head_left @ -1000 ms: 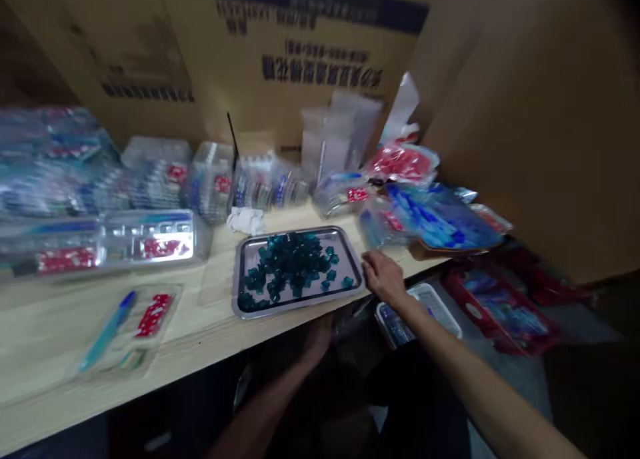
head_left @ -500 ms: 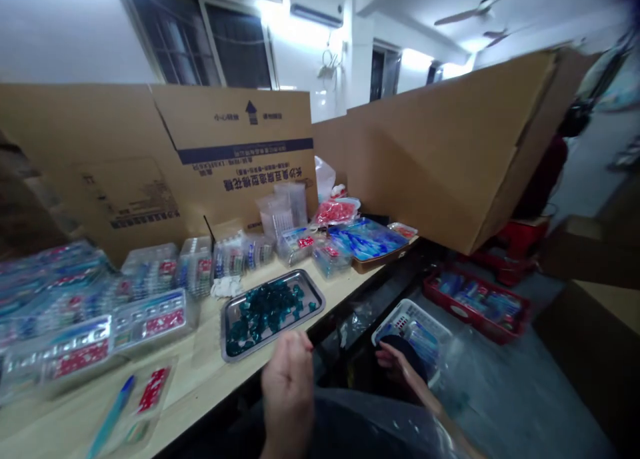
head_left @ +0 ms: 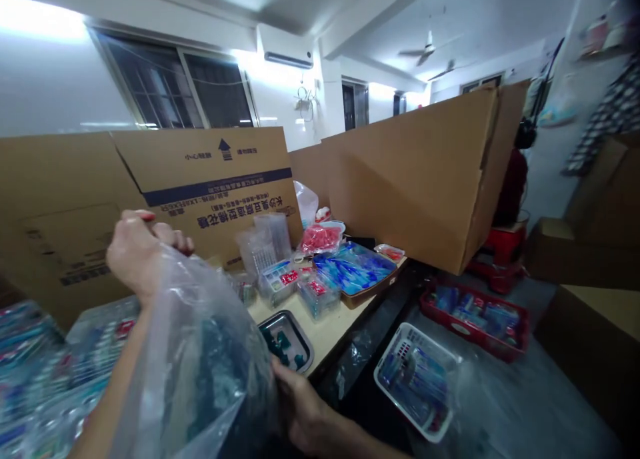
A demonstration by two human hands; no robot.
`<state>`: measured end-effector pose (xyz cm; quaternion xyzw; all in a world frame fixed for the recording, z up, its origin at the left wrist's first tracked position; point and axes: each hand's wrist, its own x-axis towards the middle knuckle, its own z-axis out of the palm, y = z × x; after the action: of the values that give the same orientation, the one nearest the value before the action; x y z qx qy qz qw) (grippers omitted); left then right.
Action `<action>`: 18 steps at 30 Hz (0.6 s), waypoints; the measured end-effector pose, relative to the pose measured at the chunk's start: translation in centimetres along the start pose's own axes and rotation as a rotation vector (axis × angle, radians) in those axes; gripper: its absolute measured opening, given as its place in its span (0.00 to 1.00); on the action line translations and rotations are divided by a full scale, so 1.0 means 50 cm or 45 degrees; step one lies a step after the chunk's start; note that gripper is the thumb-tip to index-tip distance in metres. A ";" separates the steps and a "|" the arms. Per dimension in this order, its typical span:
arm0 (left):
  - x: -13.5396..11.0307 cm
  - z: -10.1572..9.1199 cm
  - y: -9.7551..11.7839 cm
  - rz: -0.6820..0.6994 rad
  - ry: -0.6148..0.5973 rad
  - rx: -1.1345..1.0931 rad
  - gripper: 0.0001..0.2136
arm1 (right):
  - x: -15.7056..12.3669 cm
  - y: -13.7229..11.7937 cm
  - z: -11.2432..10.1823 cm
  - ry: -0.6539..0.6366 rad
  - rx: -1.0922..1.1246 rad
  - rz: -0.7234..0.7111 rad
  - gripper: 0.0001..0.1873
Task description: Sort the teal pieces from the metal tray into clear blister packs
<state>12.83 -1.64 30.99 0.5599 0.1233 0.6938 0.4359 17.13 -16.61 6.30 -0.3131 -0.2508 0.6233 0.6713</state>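
Over the near edge of the bench (head_left: 327,336), the left hand (head_left: 143,262) is clenched around the gathered top of a clear plastic bag (head_left: 200,372), while the right hand (head_left: 303,406) grasps its lower side, fingers spread against the film. The bag hangs between them at the near left, and dark teal pieces (head_left: 220,372) show through it, bunched low inside. The film looks thin, soft and slippery, so it will sag and slide under bare fingers. The pieces look hard and together should have some weight, pulling the load downward. The surest hold seems to be the gathered neck, with the other hand beneath the base.

Just beyond the bag, a few teal pieces (head_left: 283,344) lie on a metal tray (head_left: 286,314). Further right on the bench sit blue packs (head_left: 353,269), and a white basket (head_left: 397,332) and red crate (head_left: 475,339) stand on the floor.
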 end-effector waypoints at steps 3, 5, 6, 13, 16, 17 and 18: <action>0.057 -0.043 -0.103 -0.147 0.057 -0.185 0.07 | 0.130 -0.065 -0.055 -0.061 -0.564 -0.005 0.29; 0.070 -0.071 -0.176 -0.259 0.000 -0.197 0.07 | 0.224 -0.149 -0.110 -0.172 -1.160 -0.016 0.19; 0.072 -0.083 -0.209 -0.330 -0.013 -0.194 0.07 | 0.274 -0.203 -0.139 -0.202 -1.430 -0.026 0.16; 0.116 -0.135 -0.298 -0.546 0.122 -0.025 0.07 | 0.619 -0.480 -0.312 0.192 -2.597 0.321 0.13; 0.149 -0.156 -0.295 -0.745 0.076 0.239 0.15 | 0.689 -0.488 -0.343 0.126 -2.692 0.538 0.14; 0.156 -0.164 -0.293 -0.828 0.040 0.355 0.17 | 0.705 -0.490 -0.348 0.123 -2.713 0.582 0.15; 0.160 -0.172 -0.290 -0.900 -0.014 0.470 0.19 | 0.720 -0.494 -0.351 0.130 -2.729 0.617 0.16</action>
<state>12.07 15.57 23.83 0.5558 0.4285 0.4641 0.5404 50.20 16.61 10.58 -0.8000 -0.5657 0.1838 -0.0793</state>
